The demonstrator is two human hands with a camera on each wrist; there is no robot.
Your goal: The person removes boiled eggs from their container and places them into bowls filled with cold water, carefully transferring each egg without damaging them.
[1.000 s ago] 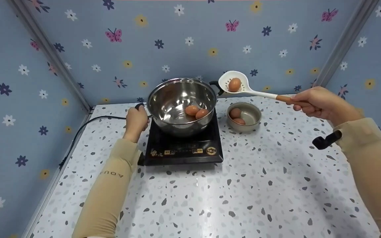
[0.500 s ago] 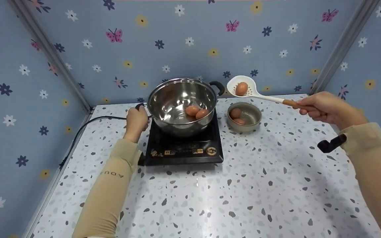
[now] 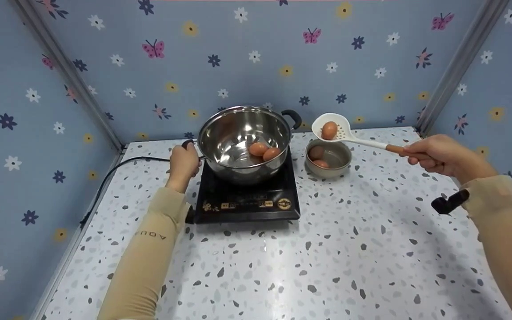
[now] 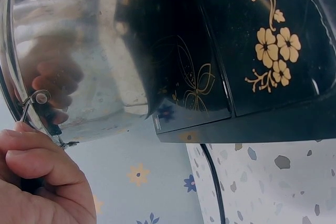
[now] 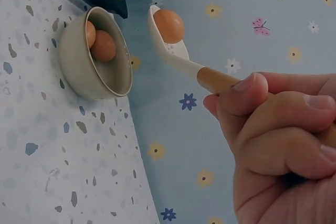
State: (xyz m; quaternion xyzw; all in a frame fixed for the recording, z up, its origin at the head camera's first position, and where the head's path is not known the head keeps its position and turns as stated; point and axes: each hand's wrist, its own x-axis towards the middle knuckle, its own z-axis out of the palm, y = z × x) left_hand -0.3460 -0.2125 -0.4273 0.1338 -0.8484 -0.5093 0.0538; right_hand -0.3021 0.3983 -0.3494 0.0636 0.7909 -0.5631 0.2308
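My left hand grips the left handle of a steel pot; in the left wrist view the fingers curl at the handle by the pot wall. Two brown eggs lie inside the pot. My right hand holds the wooden handle of a white slotted ladle. One egg rests in the ladle's bowl, which is above the back rim of a beige bowl. That bowl has two eggs in it.
Beneath the pot is a black induction cooker, its cable running off to the left. The pot's right handle sticks out near the ladle. Patterned panels stand behind and at both sides of the speckled table.
My right hand has moved the ladle with its egg rightward and down, from beside the pot's right handle to the back of the beige bowl. My left hand has stayed on the pot handle.
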